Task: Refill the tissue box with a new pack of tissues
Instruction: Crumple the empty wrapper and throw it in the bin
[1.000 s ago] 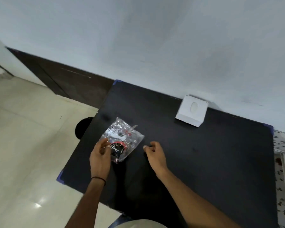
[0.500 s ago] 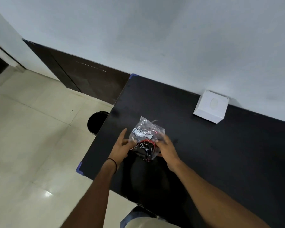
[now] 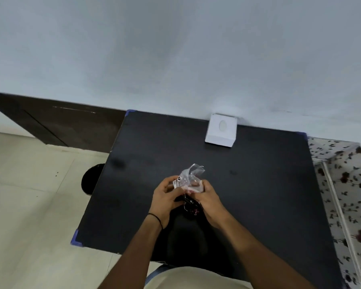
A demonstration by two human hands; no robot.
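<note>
Surrounding the worktop (image 3: pixel 258 195): a pale wall (image 3: pixel 175 49) behind, a cream tiled floor (image 3: pixel 29 205) to the left, a flowered cloth (image 3: pixel 346 184) to the right.
Worktop: black, with blue guards (image 3: pixel 75 236) on its corners.
Box (image 3: pixel 221 132): white, with an oval slot on top; it sat at the far edge against the wall, well apart from both hands.
Pack (image 3: pixel 189 180): clear crinkled plastic with a printed label, held over the worktop's middle between the hands.
Left hand (image 3: pixel 165 197): fingers curled round the pack's left side.
Right hand (image 3: pixel 208 197): gripped the pack's right side.
</note>
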